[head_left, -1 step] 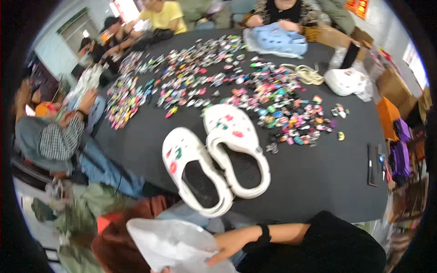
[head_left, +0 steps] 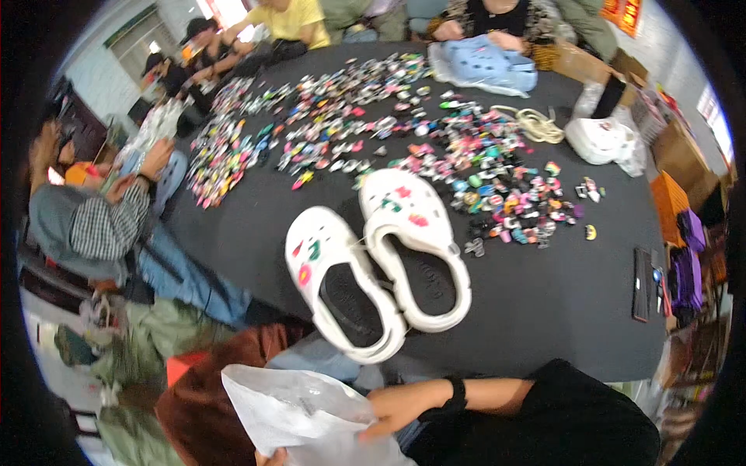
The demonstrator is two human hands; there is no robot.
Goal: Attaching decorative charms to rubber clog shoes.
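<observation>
My right hand [head_left: 385, 412] reaches in from the lower right and grips a translucent white plastic bag [head_left: 291, 404], its fingers partly hidden by the plastic. Only a few fingers of my left hand [head_left: 272, 457] show at the bottom edge, closed on the bag's lower side. Just beyond the bag, at the table's near edge, lie two white clogs side by side, toes pointing away. The left clog [head_left: 318, 241] and the right clog [head_left: 400, 210] carry red, pink and green charms and have black insoles. Neither hand touches them.
Heaps of small colourful charms [head_left: 482, 186] cover the far half of the black table [head_left: 544, 311]. Blue clogs in plastic [head_left: 486, 66], a cord coil [head_left: 536, 126] and a wrapped white clog [head_left: 594, 140] lie beyond. Tools [head_left: 641, 283] lie right. Co-workers sit left and opposite.
The view has shifted slightly, so the table and clogs sit a little higher and farther right. More of my left hand's fingers show at the bag. The clogs stay put on the table.
</observation>
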